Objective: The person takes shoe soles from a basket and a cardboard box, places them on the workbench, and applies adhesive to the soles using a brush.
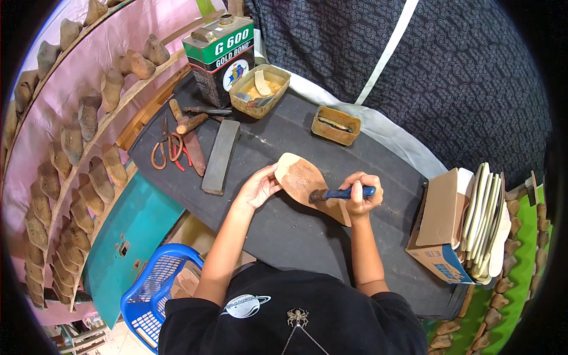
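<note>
The sole is long and flat, pale at its broad rounded end and mottled brown further along. It slants over the counter, broad end toward the upper left, narrower part toward the lower right; whether it rests there is unclear. The brush has a blue handle, nearly level, its dark end at the sole's left edge
</note>
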Tool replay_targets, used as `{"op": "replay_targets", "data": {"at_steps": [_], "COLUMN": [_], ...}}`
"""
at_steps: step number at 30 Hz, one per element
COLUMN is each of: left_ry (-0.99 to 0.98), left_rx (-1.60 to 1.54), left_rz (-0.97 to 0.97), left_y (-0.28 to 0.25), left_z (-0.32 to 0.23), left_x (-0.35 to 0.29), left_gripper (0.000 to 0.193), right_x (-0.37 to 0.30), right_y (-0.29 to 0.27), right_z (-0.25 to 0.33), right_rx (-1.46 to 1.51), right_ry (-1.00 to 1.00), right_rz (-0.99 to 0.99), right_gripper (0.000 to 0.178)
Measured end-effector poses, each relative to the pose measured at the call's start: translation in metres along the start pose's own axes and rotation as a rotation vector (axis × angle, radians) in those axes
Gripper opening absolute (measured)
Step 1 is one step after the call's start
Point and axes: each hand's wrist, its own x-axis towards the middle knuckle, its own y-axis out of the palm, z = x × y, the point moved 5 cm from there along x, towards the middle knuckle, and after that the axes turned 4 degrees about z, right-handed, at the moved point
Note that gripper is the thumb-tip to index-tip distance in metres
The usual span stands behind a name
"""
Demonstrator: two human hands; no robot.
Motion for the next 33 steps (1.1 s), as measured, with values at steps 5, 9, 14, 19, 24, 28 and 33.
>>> {"op": "replay_targets", "data": {"at_steps": [5, 9, 14, 19, 24, 28, 33], "left_ry": [0.004, -0.012, -0.011, 0.006, 0.028, 0.072, 0.091], "left_rx": [0.011, 0.049, 0.09, 0.12, 0.157, 0.202, 0.27], "left_rz": [-0.007, -0.025, -0.05, -0.056, -0.076, -0.136, -0.178], "left_y": [-0.001, -0.006, -0.007, -0.005, -0.009, -0.008, -0.008], "left_z": [0.001, 0.002, 0.002, 0.001, 0.0, -0.002, -0.003], "left_x": [0.001, 0.001, 0.001, 0.003, 0.002, 0.001, 0.0], "left_gripper": [0.033, 0.03, 0.027, 0.026, 0.019, 0.015, 0.014], "right_x": [0.001, -0.005, -0.004, -0.002, -0.005, -0.018, -0.014], "right_y": [0.013, 0.01, -0.01, -0.011, 0.007, -0.017, -0.041], "right_z": [-0.008, -0.012, -0.014, -0.016, -0.022, -0.029, -0.033], "right_rx": [0.038, 0.033, -0.037, 0.046, 0.038, 0.092, 0.058], "right_ry": [0.007, 0.039, 0.064, 0.095, 0.11, 0.167, 0.221], "right_rz": [-0.045, 0.051, 0.027, -0.148, 0.051, -0.075, -0.094], "right_gripper": [0.009, 0.009, 0.009, 0.006, 0.008, 0.011, 0.013]}}
